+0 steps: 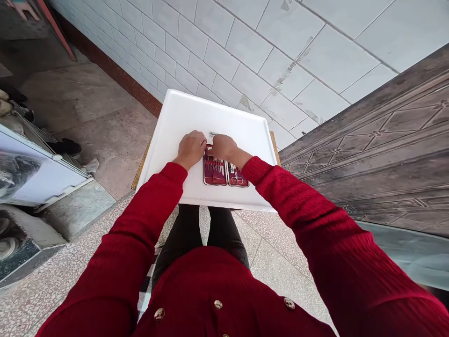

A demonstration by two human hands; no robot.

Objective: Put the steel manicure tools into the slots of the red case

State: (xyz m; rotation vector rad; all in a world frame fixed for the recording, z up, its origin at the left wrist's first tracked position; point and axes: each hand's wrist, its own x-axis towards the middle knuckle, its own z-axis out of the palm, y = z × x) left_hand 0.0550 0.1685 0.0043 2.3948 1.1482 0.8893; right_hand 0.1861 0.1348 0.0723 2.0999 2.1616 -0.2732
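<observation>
An open dark red manicure case (214, 179) lies on a white tray-like tabletop (242, 200). Slim metal tools (218, 166) fill its left half, and small scissors (236, 179) sit in the right half. My left hand (191, 147) rests at the case's upper left corner with its fingers curled together; their tips are partly hidden. Over the top of the case, my right hand (224, 148) is closed, and whatever its fingers pinch is hidden. A small metal piece, perhaps a nail clipper (212, 134), shows just beyond the right hand.
White tiled wall (245, 51) rises behind the table. A carved grey-brown panel (372, 145) stands on the right. To the left are a white cabinet (45, 173) and a stone floor (105, 126).
</observation>
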